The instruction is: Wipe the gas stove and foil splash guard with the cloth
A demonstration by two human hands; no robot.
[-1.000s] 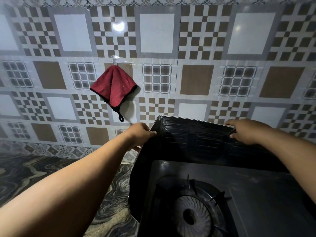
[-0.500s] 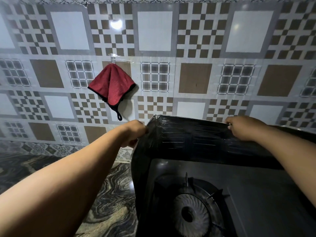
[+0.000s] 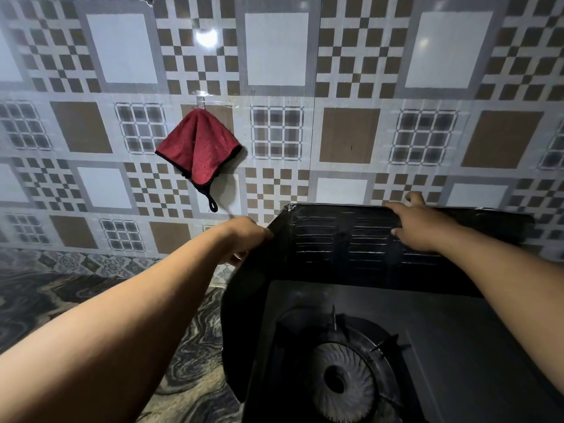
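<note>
1. The foil splash guard [image 3: 366, 239] stands upright around the back and left side of the gas stove [image 3: 457, 346]. It looks dark and ribbed, with a creased top-left corner, and it sits just in front of the wall.
2. Your right hand [image 3: 418, 225] lies over the guard's top back edge. The fingers hook over the rim and the thumb presses the front face, so this hand grips the panel, probably to steady it or set it straight.
3. Your left hand [image 3: 247, 236] is at the guard's left corner, where the back panel meets the side wing. The fingers seem curled onto the edge, but they are partly hidden behind the foil, so the grip is a judgement.
4. The stove's burner [image 3: 345, 383] sits low in view, inside the guard, with its pan supports around it.
5. The cloth [image 3: 198, 151], red with black trim, hangs from a hook on the patterned tile wall [image 3: 351, 135], up and left of the guard. Neither hand touches it, so wiping has not begun.
6. A marbled countertop [image 3: 61, 300] stretches left of the stove under your left forearm.
</note>
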